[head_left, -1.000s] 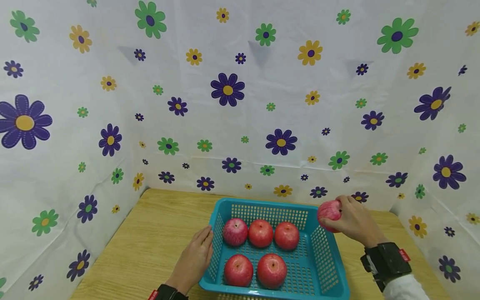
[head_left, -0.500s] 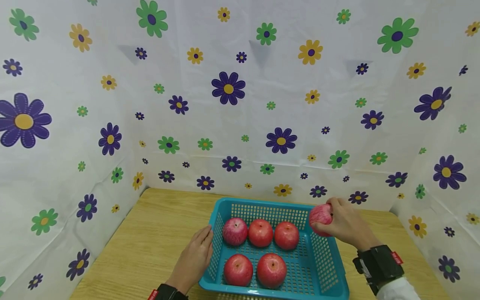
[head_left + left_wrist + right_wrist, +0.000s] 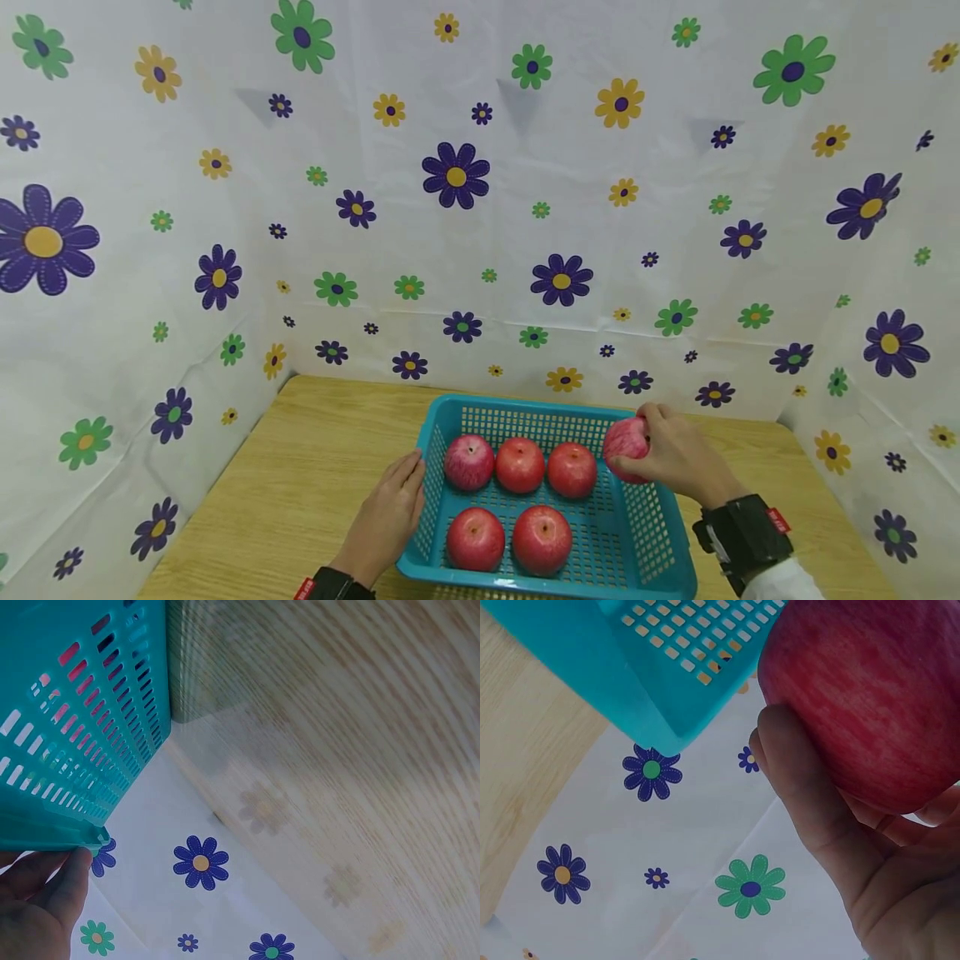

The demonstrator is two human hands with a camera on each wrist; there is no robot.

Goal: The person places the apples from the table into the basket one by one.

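Note:
My right hand (image 3: pixel 682 454) grips a pink-red apple (image 3: pixel 627 450) above the back right corner of a blue plastic basket (image 3: pixel 678 533). Close up in the right wrist view, thumb and fingers hold that apple (image 3: pixel 877 705) from its sides. Inside the basket several apples stand in two rows: a streaked one (image 3: pixel 469 462) at the back left, redder ones (image 3: pixel 521 465) beside it, and two in front, one of them a red apple (image 3: pixel 542 540). My left hand (image 3: pixel 384 517) rests with straight fingers against the basket's left rim, its fingertips touching the rim (image 3: pixel 52 838) in the left wrist view.
The basket stands on a wooden table (image 3: pixel 300 467). A white sheet (image 3: pixel 510 242) printed with flowers hangs behind the table and on both sides. Bare floor of the basket (image 3: pixel 600 533) shows at its right end.
My right hand has carried its apple leftward and slightly down, from over the basket's right rim to inside the back right corner. The left hand and the other apples have stayed in place.

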